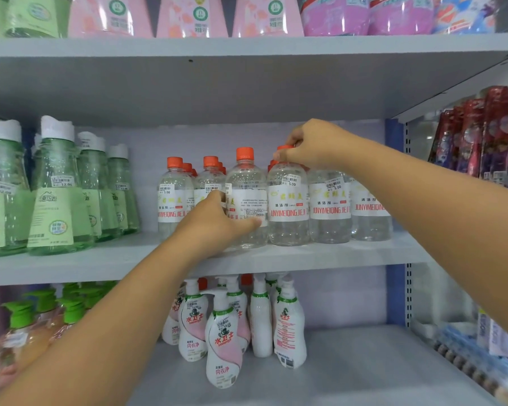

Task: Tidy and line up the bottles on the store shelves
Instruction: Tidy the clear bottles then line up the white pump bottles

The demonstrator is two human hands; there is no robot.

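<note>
Several clear bottles with orange caps and white labels stand in a row on the middle shelf (305, 256). My left hand (217, 221) grips the lower body of one clear bottle (245, 177), whose label is turned sideways; it stands slightly forward of the row. My right hand (311, 145) pinches the orange cap of the neighbouring bottle (288, 206), which faces front. More clear bottles (330, 206) stand to the right, partly hidden behind my right forearm, and others (173, 197) to the left.
Green bottles with white caps (59, 194) fill the left of the middle shelf. Below stand white and pink pump bottles (223, 335) and orange ones with green pumps (27, 338). Pink pouches (191, 16) line the top shelf. Hanging packets (481, 136) are at the right.
</note>
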